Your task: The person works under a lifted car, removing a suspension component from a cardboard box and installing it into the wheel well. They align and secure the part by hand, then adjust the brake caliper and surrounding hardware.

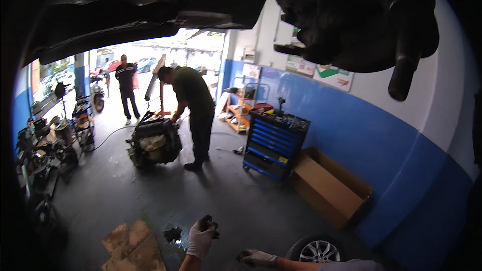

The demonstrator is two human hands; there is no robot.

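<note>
A small black part (215, 230), its outline too dark to make out, sits in the curled fingers of the gloved left hand (201, 238), above the floor (226, 206). Whether the blackened, gloved right hand (257, 258) grips anything, I cannot tell. A white wall poster (333, 77) bears a green tick and small red lettering.

The head-worn fisheye looks forward and down from just beneath a dark underside (135, 12), probably a vehicle's, across the floor (231, 195) to a distant doorway (208, 52).
</note>
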